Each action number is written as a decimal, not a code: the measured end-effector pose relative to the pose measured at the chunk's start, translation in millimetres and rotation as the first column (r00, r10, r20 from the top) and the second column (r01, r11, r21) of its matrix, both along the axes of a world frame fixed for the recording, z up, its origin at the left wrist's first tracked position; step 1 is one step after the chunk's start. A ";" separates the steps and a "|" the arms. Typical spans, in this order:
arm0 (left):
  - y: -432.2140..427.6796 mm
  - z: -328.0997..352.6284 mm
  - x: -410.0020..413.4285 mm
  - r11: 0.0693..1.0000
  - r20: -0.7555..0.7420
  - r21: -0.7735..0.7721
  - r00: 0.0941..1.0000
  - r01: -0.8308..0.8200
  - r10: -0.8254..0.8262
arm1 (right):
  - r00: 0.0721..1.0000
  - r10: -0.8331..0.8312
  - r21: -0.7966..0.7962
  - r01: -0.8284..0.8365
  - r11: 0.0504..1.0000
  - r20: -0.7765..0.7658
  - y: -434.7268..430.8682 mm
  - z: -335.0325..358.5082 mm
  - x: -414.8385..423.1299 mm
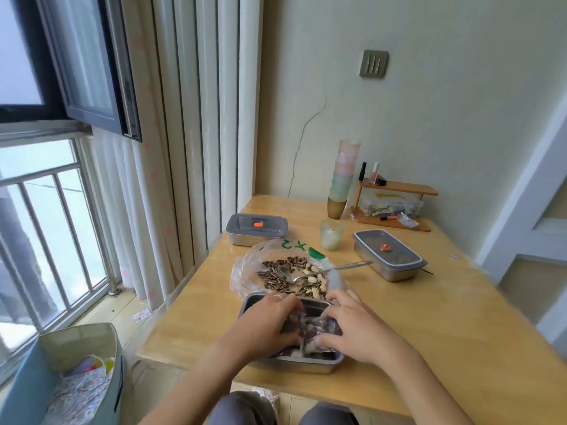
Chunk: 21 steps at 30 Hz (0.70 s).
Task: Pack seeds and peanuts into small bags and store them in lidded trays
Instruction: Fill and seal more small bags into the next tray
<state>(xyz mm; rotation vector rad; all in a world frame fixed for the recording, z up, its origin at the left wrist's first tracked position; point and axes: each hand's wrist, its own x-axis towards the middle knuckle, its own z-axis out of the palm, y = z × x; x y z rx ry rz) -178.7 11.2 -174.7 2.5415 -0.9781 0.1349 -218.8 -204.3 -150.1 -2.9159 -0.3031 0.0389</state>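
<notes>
An open steel tray [306, 365] stands at the table's near edge. Inside it lie small clear bags of seeds and peanuts [319, 328]. My left hand [270, 320] and my right hand [349, 323] both reach into the tray, fingers curled on the bags. Just behind the tray a large clear plastic bag [245, 265] lies spread open with a heap of striped sunflower seeds [276, 274] and peanuts [316, 282]. A metal spoon [325, 271] rests across that heap. Two lidded steel trays stand farther back, one at the left [257, 230] and one at the right [388, 254].
A green cup [331, 239] stands between the lidded trays. A stack of coloured cups [343, 179] and a wooden shelf [395, 207] with small items stand by the wall. A fabric bin [70, 378] sits on the floor at the left, under the window.
</notes>
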 end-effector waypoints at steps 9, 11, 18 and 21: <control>2.2 -5.2 7.7 0.991 0.210 0.116 0.977 -0.063 0.038 | 1.000 -0.016 -0.053 0.016 0.998 -0.001 9.3 3.3 -4.5; 2.7 -7.0 10.9 0.992 0.165 0.108 0.985 -0.066 0.048 | 0.999 -0.024 -0.063 0.026 0.998 0.036 12.6 -0.2 -0.5; 6.2 -12.9 20.6 0.997 0.122 0.062 0.992 -0.048 0.041 | 0.988 -0.036 -0.107 0.052 0.993 0.149 20.4 -8.9 2.5; 7.7 -14.3 23.1 0.997 0.108 0.065 0.994 -0.033 0.025 | 0.990 -0.030 -0.122 0.047 0.991 0.141 22.4 -7.3 2.7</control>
